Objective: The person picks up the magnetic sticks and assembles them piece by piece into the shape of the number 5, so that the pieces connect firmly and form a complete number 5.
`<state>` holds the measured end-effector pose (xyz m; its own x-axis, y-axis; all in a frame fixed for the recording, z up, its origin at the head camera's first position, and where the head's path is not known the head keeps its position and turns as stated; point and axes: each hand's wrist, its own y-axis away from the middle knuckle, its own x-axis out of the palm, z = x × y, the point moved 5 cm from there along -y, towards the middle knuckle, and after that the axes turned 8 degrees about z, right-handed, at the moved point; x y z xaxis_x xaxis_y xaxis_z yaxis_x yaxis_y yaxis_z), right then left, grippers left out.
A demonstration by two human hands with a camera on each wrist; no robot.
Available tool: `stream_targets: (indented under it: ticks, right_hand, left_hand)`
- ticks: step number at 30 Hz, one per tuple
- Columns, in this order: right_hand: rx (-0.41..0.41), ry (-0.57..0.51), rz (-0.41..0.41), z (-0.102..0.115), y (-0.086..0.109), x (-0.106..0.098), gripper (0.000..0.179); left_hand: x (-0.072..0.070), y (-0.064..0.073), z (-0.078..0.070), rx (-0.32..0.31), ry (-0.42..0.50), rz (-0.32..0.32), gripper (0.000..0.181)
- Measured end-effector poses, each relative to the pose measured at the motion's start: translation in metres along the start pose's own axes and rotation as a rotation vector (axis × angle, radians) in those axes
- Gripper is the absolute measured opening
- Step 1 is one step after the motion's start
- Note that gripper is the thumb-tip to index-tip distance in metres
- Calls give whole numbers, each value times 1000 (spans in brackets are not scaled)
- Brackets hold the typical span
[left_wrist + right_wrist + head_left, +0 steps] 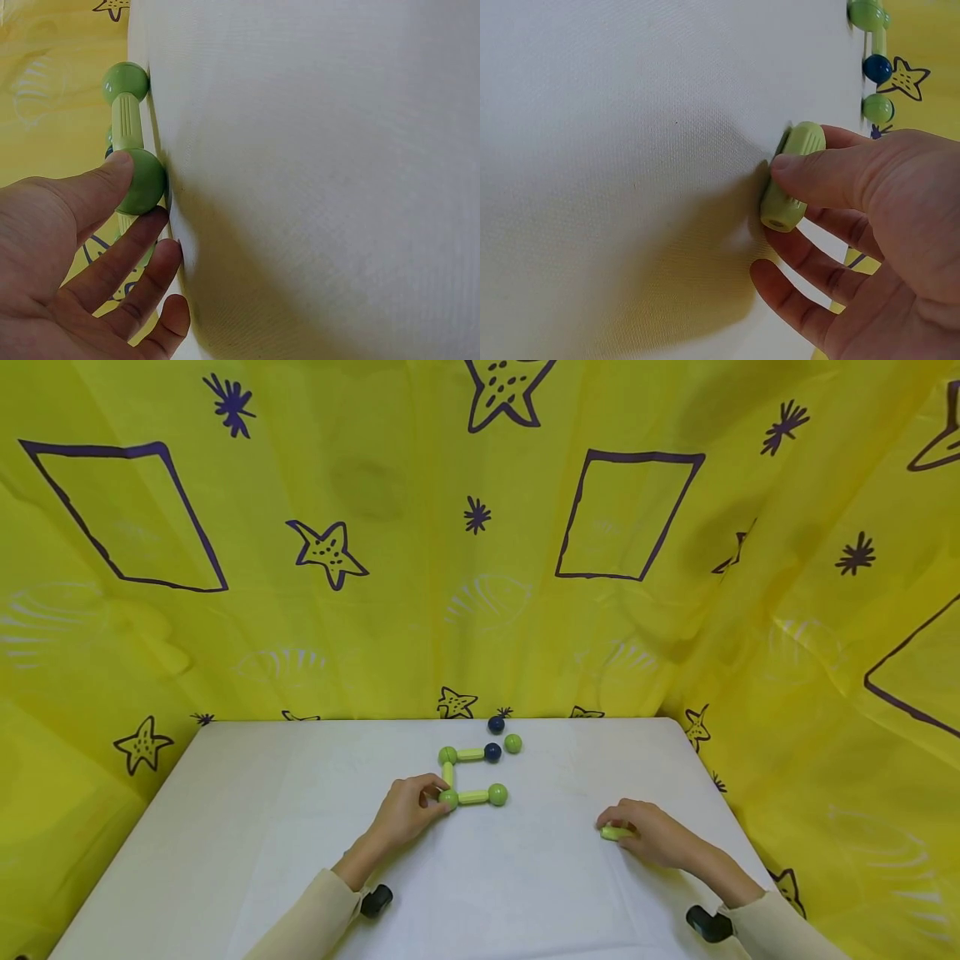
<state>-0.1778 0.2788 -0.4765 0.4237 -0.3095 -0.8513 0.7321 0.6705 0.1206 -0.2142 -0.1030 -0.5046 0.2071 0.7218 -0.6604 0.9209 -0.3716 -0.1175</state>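
Observation:
Green balls and pale green rods form a three-sided open frame on the table. My left hand [405, 810] pinches its near-left green ball [146, 184] between thumb and fingers. From that ball, one rod [473, 797] runs right to a green ball [498, 794]; another rod [447, 773] runs away to the far-left green ball [447, 755]. A third rod [471, 754] links that far ball with a dark blue ball [492, 752]. Off to the right, my right hand [652, 833] holds a separate ribbed pale green rod [807, 141] by thumb and fingers, close to the tabletop.
A loose green ball [513, 743] and a second dark blue ball [496, 724] lie beyond the frame, near the back edge of the white table [300, 777]. A yellow patterned curtain [405, 635] hangs behind and along both sides.

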Motion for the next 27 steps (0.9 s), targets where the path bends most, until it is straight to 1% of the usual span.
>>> stream_targets:
  ticks: [10,15,17,22,27]
  right_hand:
    - [-1,26,3,1,0,1,31]
    - [4,34,26,2,-1,-1,31]
    - [21,32,38,1,-2,-2,31]
    - [52,13,60,2,-4,-6,32]
    - [38,-32,61,3,-6,-10,31]
  left_hand:
    - [0,0,-1,0,-12,1,21]
    - [-1,0,-2,-5,-18,6,21]
    - [-1,0,-2,-4,-20,8,20]
    - [-1,-1,-2,1,-19,12,20]
    - [-1,-1,-1,-2,-21,13,21]
